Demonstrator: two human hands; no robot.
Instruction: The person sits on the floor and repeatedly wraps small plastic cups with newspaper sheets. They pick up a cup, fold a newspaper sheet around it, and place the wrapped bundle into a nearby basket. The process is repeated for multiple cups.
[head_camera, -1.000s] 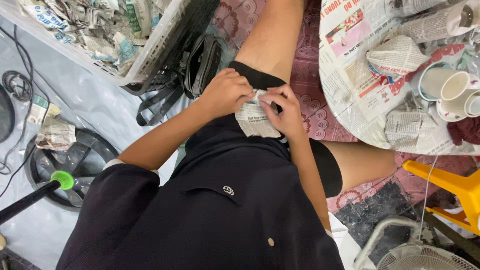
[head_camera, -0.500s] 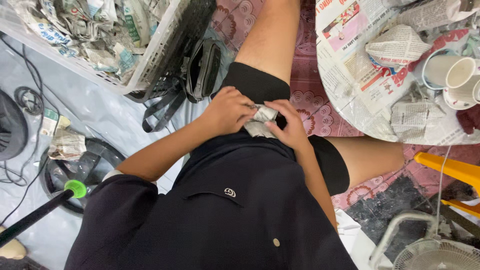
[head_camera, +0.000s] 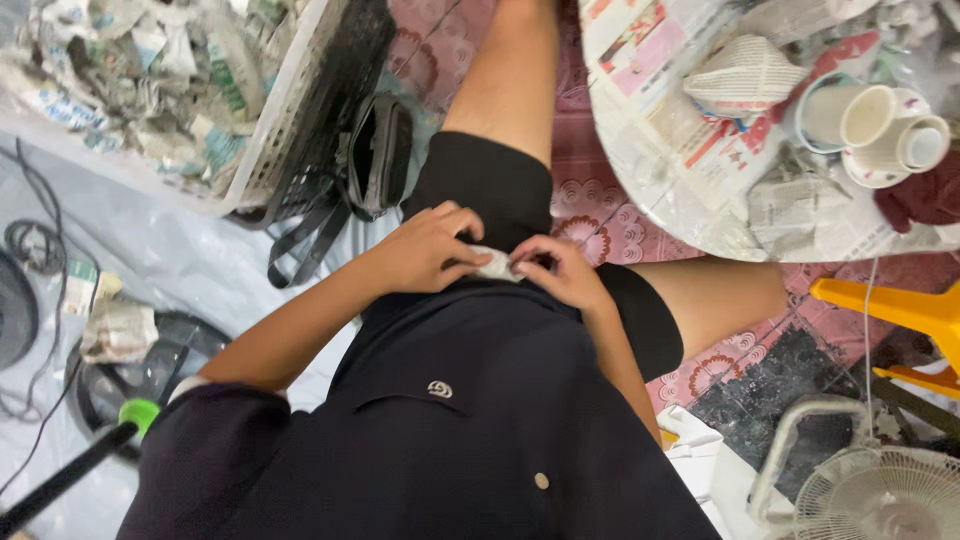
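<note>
Crumpled newspaper, a small pale wad of it (head_camera: 497, 264), sits in the seated person's lap, pinched between both hands just above the dark shorts. The left hand (head_camera: 428, 250) curls over it from one side, fingers bent and thumb pressing its upper edge, so most of the wad is hidden under those fingers. The right hand (head_camera: 558, 270) grips the other end, its fingertips (head_camera: 522, 266) closed on the paper; only a narrow strip shows between the two hands. Beside the right knee stands a round table (head_camera: 640, 160) spread with newspaper, bearing white cups (head_camera: 880, 120) and a wrapped bundle (head_camera: 745, 75). Off to the left, a white basket (head_camera: 270, 130) holds more crumpled paper, with a black bag (head_camera: 378, 155) leaning against it.
</note>
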